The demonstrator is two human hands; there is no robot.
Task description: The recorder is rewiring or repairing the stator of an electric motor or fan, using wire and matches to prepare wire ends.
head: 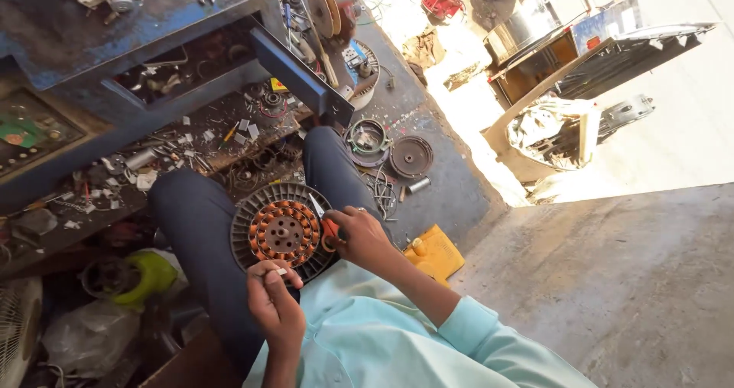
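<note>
From the head view, a round fan stator (281, 231) with copper windings around a grey hub is seen resting on the lap, between the two knees in dark blue trousers (195, 220). It lies nearly flat, tilted slightly toward the camera, its dark slotted rim turned outward.

The right hand (359, 235) is brought in from the right, the forearm in a pale turquoise sleeve (474, 331) bent at the elbow and angled up toward the stator's right edge. The fingers are curled shut around the orange handles of a pair of scissors (325, 220), whose blades point up and left over the windings – the tips lie just above the copper coils.

The left hand (274, 296) is held below the stator, wrist straight and forearm rising from the bottom edge of the picture. Its thumb and forefinger are pinched together at the stator's lower rim on something small and pale; what is pinched cannot be made out.

A blue metal workbench (115, 29) strewn with tools and scraps is seen at upper left. On the concrete floor beyond the knees lie a round motor housing (367, 139) and a dark ribbed disc (411, 156), just beside each other. A yellow container (436, 254) sits near the right elbow – well apart from the stator.
</note>
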